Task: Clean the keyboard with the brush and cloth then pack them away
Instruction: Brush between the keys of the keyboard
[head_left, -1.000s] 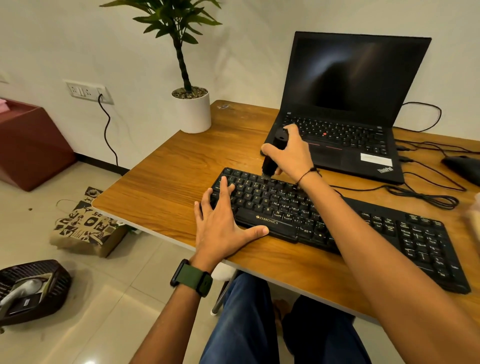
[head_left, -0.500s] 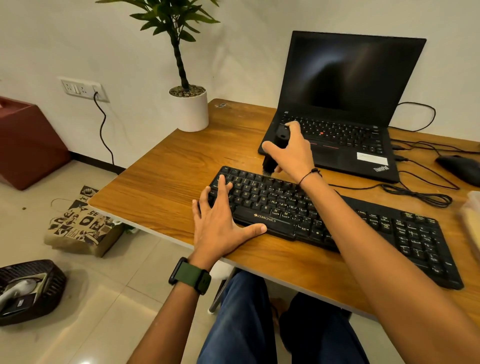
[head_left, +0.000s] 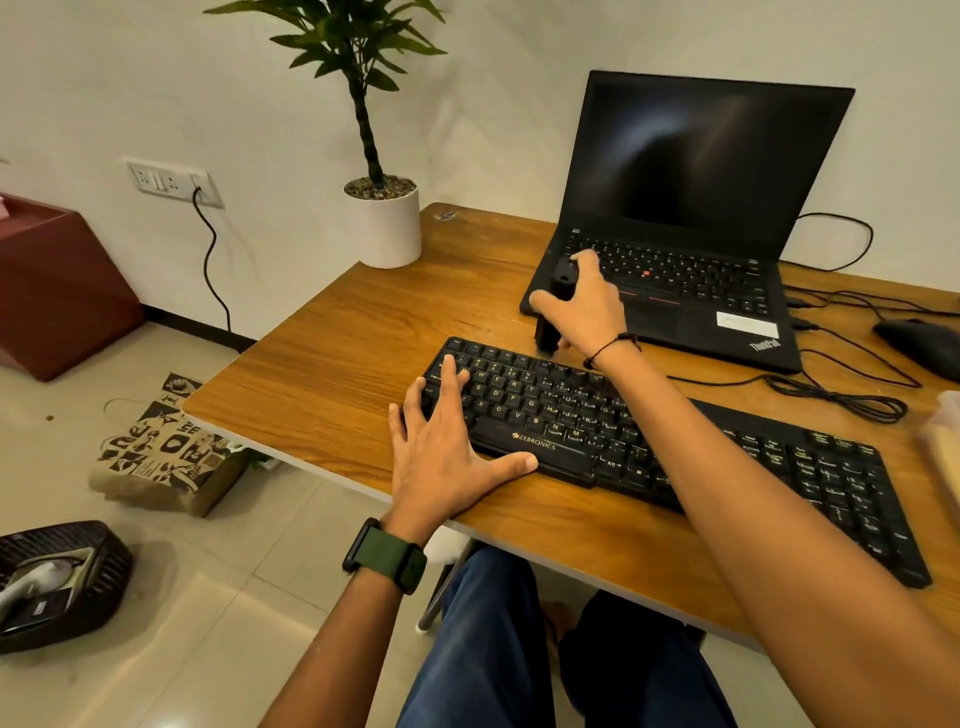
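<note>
A long black keyboard (head_left: 727, 457) lies across the wooden desk (head_left: 332, 374). My left hand (head_left: 447, 447) rests flat on its left end, fingers spread over the keys and thumb along the front edge. My right hand (head_left: 587, 306) grips a black brush (head_left: 550, 322) held upright, its bristle end down at the keyboard's top left rows. No cloth is plainly visible; a pale object (head_left: 943, 441) at the right edge is cut off.
An open black laptop (head_left: 691, 197) stands just behind the keyboard. A black mouse (head_left: 919, 348) and coiled cables (head_left: 841, 400) lie at the right. A white potted plant (head_left: 384, 223) sits at the desk's far left corner. A paper bag (head_left: 166, 452) and dark basket (head_left: 62, 582) are on the floor.
The brush in my right hand has stayed at the keyboard's top left rows with only slight movement. My left hand has not shifted. The camera view moved a little.
</note>
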